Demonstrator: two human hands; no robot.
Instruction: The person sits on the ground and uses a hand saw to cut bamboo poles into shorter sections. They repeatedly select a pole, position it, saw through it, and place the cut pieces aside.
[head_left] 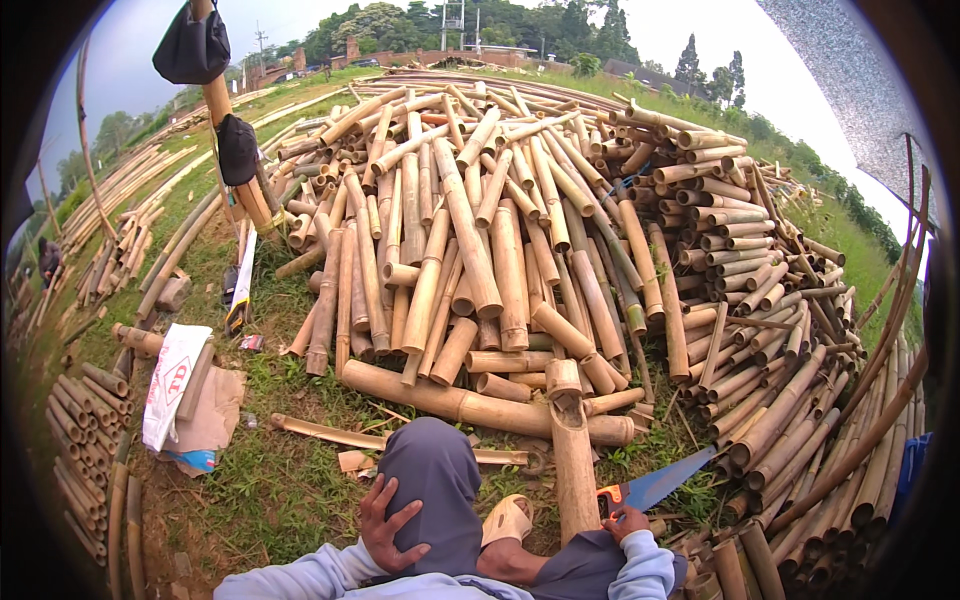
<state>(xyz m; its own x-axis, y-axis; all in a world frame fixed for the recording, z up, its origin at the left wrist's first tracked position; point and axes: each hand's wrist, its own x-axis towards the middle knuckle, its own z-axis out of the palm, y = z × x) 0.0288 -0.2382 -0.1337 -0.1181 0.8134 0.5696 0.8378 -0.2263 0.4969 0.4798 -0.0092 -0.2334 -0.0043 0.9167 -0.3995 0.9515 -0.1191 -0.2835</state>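
Observation:
My left hand rests on my raised knee in dark grey trousers, its fingers spread and holding nothing. At the lower right, my right hand is closed at the handle of a handsaw, which has an orange and black grip and a blue blade pointing up to the right. Just left of the saw, a thick bamboo piece with a notch cut near its top leans against a long bamboo pole lying crosswise on the ground. My sandalled foot is beside the bamboo piece.
A large heap of cut bamboo rises ahead, with stacked lengths along the right. Split bamboo strips lie on the grass. At left are a white sack, another handsaw, and a post with black bags.

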